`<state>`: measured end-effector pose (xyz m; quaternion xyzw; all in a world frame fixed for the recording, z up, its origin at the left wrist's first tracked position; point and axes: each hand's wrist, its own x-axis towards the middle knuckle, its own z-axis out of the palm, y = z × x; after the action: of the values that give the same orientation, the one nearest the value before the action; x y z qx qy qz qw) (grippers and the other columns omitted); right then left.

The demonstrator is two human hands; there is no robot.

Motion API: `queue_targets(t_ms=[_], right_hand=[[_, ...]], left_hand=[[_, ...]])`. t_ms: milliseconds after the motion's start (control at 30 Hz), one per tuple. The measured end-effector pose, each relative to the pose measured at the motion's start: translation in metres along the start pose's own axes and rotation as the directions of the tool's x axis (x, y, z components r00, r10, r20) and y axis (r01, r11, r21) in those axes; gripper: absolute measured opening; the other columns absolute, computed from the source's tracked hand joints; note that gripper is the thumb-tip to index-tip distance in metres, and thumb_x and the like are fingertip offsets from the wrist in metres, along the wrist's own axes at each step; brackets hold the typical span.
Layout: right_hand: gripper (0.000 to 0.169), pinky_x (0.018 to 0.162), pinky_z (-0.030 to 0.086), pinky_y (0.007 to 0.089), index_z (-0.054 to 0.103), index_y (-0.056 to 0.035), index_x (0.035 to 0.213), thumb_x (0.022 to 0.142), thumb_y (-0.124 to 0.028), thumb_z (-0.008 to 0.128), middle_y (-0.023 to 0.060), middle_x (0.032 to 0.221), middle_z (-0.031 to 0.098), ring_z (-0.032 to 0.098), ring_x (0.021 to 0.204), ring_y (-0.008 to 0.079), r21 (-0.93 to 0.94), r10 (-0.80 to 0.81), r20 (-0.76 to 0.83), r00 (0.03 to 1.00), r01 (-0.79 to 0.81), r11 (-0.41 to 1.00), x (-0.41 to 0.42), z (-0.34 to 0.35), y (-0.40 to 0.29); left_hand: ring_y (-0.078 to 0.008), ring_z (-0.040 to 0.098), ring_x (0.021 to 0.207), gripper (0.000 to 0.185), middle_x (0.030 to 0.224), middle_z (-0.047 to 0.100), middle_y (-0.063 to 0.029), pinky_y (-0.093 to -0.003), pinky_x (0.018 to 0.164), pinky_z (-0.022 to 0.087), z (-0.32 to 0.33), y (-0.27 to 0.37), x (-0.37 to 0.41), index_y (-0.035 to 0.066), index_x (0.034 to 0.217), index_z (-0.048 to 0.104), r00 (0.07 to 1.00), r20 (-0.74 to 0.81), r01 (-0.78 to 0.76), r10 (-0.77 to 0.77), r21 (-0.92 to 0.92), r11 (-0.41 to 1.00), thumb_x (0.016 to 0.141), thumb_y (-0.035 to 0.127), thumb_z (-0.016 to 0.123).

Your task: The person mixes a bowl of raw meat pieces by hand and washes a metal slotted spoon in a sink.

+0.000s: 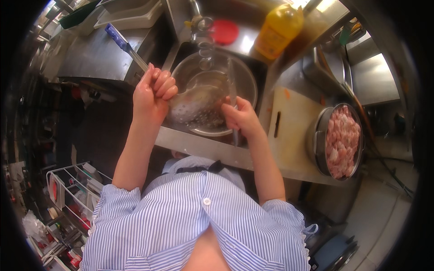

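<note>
My left hand (152, 88) is closed in a fist around the metal shaft of a long utensil with a blue-covered handle end (117, 36). From the other side of this fist a wet, shiny, speckled surface (196, 106) reaches towards my right hand; it looks like a perforated skimmer, though blur hides its exact shape. My right hand (242, 117) grips a narrow metal utensil (232, 79), probably a knife, pointing away from me. Both hands are over the near part of a large round steel bowl (249, 76) that stands in a sink.
A coiled spring faucet (205, 44) hangs over the bowl. Behind it are a red round object (224, 32) and a yellow bottle (279, 30). To the right lie a cutting board (295, 135) and a metal container of raw meat (344, 142). White trays (129, 15) stand back left.
</note>
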<state>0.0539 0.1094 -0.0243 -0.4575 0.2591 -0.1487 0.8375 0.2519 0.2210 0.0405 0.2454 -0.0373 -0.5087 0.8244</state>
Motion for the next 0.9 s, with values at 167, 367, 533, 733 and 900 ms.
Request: queue_targets(t_ms=[167, 367, 533, 733, 900], right_hand=[[0.014, 0.038, 0.026, 0.019, 0.054, -0.0028, 0.089, 0.079, -0.008, 0.062, -0.0041, 0.056, 0.045, 0.035, 0.04, 0.0025, 0.04, -0.067, 0.034, 0.997, 0.066, 0.997, -0.003, -0.004, -0.008], [0.011, 0.039, 0.028, 0.0188, 0.061, -0.0027, 0.087, 0.077, -0.005, 0.063, -0.0026, 0.058, 0.049, 0.039, 0.043, 0.002, -0.035, -0.114, 0.037, 0.993, 0.115, 0.993, -0.012, 0.0, -0.021], [0.007, 0.051, 0.036, 0.0184, 0.065, -0.0026, 0.084, 0.077, -0.003, 0.062, -0.0022, 0.066, 0.055, 0.048, 0.057, 0.003, -0.228, -0.218, 0.064, 0.974, 0.227, 0.947, -0.019, 0.012, -0.022], [0.009, 0.062, 0.041, 0.0212, 0.063, -0.0025, 0.087, 0.077, -0.003, 0.061, -0.0021, 0.071, 0.057, 0.05, 0.067, 0.005, -0.357, -0.31, 0.047, 0.95, 0.306, 0.882, -0.016, 0.017, -0.015], [0.03, 0.049, 0.038, 0.0226, 0.052, -0.0056, 0.107, 0.079, -0.008, 0.062, -0.0006, 0.063, 0.051, 0.044, 0.053, 0.004, -0.287, -0.073, -0.195, 0.978, 0.014, 0.958, 0.013, -0.018, 0.013]], left_hand=[[-0.006, 0.018, 0.042, 0.031, 0.055, 0.022, 0.0029, -0.0218, 0.037, 0.018, 0.001, 0.005, 0.003, 0.009, 0.069, 0.035, 0.993, 0.106, 0.044, -0.049, 0.05, 0.998, 0.095, 0.026, 0.037], [-0.006, 0.018, 0.04, 0.036, 0.052, 0.022, 0.0036, -0.0219, 0.036, 0.019, 0.007, 0.001, 0.0, 0.012, 0.065, 0.033, 0.99, 0.118, -0.115, 0.081, 0.32, 0.94, 0.095, 0.032, 0.037], [-0.0068, 0.019, 0.04, 0.045, 0.048, 0.022, 0.0036, -0.0227, 0.037, 0.019, 0.009, 0.001, -0.003, 0.013, 0.058, 0.026, 0.969, 0.105, -0.247, 0.224, 0.46, 0.853, 0.094, 0.036, 0.038], [-0.0084, 0.02, 0.044, 0.045, 0.05, 0.022, 0.0021, -0.024, 0.043, 0.023, 0.001, 0.0, -0.001, 0.013, 0.058, 0.025, 0.96, 0.095, -0.276, 0.264, 0.498, 0.822, 0.095, 0.035, 0.036], [-0.0121, 0.036, 0.057, 0.041, 0.058, 0.037, -0.0007, -0.0275, 0.062, 0.036, -0.048, -0.021, 0.03, 0.009, 0.062, 0.036, 0.945, -0.061, -0.222, 0.32, 0.599, 0.77, 0.096, 0.032, 0.036]])
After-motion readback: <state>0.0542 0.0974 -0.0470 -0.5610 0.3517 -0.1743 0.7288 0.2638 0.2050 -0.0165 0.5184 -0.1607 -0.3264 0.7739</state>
